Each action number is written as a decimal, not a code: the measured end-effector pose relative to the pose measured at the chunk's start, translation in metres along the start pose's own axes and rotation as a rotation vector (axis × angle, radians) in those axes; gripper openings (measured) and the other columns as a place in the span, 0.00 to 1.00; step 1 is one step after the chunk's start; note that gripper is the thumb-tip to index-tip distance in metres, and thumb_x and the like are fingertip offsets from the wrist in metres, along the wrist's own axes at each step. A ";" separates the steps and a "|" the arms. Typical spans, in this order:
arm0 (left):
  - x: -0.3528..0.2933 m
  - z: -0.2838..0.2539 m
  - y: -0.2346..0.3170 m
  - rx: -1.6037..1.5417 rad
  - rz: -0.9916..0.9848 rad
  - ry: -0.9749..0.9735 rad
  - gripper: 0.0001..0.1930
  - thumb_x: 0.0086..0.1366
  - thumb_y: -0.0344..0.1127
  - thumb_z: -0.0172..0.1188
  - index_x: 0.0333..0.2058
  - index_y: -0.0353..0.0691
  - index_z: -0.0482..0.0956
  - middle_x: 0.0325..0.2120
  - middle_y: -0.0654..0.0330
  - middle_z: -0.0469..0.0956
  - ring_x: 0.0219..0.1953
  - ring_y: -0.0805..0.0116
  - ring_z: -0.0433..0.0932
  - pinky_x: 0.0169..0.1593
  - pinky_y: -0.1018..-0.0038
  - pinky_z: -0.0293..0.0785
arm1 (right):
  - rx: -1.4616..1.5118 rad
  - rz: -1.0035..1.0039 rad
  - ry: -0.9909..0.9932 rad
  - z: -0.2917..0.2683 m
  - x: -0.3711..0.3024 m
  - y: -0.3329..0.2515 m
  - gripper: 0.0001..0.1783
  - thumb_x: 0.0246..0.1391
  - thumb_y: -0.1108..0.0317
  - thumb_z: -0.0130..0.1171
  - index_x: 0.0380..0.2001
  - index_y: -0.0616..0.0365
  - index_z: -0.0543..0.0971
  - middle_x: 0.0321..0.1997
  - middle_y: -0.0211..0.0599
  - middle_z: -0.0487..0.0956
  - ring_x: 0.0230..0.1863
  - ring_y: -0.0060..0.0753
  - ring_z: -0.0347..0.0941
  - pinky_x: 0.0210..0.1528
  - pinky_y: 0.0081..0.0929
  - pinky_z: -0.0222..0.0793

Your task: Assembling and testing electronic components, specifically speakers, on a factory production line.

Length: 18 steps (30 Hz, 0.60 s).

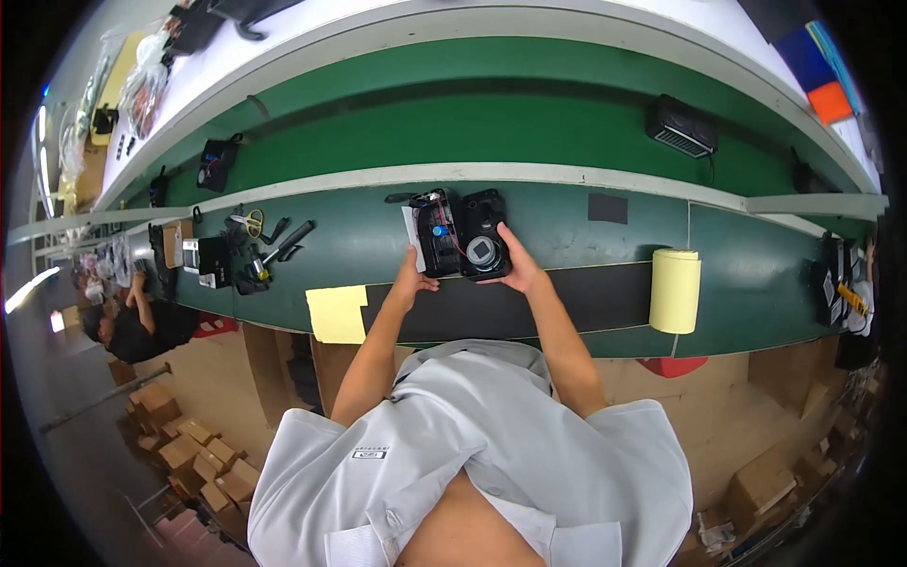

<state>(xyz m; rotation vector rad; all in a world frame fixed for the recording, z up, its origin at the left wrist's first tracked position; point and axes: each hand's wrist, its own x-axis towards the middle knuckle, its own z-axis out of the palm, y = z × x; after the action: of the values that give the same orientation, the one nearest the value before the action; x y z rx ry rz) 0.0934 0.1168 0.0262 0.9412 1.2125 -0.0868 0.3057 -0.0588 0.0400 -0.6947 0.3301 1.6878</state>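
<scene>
An opened black electronic device lies in two halves over the workbench, joined by thin red wires. In my left hand (413, 281) is the left half (436, 248), a shell with wiring and a blue round part inside. A narrow white piece (411, 231) shows along its left edge; I cannot tell whether it is attached. My right hand (518, 264) grips the right half (485, 210) by its right side and lower edge. A round silver-rimmed part (484, 251) with a squarish centre sits on that half. Both hands are closed, fingers partly hidden beneath the shells.
A long black mat (529, 310) runs along the bench's near edge, with a yellow sheet (337, 314) left and a yellow roll (675, 291) right. Scissors (253, 223) and several tools lie at left. A black boxy device (682, 128) stands behind the rail. Another person (146, 317) sits far left.
</scene>
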 end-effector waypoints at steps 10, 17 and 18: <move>-0.014 -0.003 -0.011 -0.205 0.111 -0.081 0.43 0.67 0.71 0.44 0.64 0.38 0.59 0.54 0.52 0.68 0.30 0.67 0.72 0.37 0.65 0.76 | 0.088 -0.357 0.104 0.008 0.009 0.016 0.24 0.63 0.50 0.55 0.55 0.54 0.76 0.51 0.38 0.81 0.50 0.37 0.79 0.55 0.38 0.74; -0.015 0.000 -0.008 -0.251 0.092 -0.214 0.42 0.69 0.71 0.32 0.62 0.36 0.62 0.55 0.50 0.69 0.34 0.63 0.77 0.38 0.64 0.76 | 0.022 -0.551 0.265 0.034 -0.003 0.002 0.19 0.62 0.53 0.57 0.49 0.54 0.78 0.45 0.34 0.83 0.46 0.34 0.79 0.52 0.37 0.75; -0.012 0.000 -0.008 -0.277 0.098 -0.219 0.42 0.70 0.71 0.30 0.62 0.36 0.62 0.53 0.49 0.71 0.35 0.61 0.77 0.38 0.64 0.76 | 0.052 -0.566 0.221 0.042 -0.006 0.000 0.19 0.62 0.53 0.57 0.49 0.54 0.78 0.45 0.34 0.83 0.46 0.34 0.79 0.52 0.36 0.75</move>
<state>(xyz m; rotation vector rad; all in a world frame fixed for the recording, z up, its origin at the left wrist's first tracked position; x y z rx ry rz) 0.0843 0.1068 0.0312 0.7256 0.9461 0.0541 0.2947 -0.0395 0.0764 -0.8455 0.2959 1.0661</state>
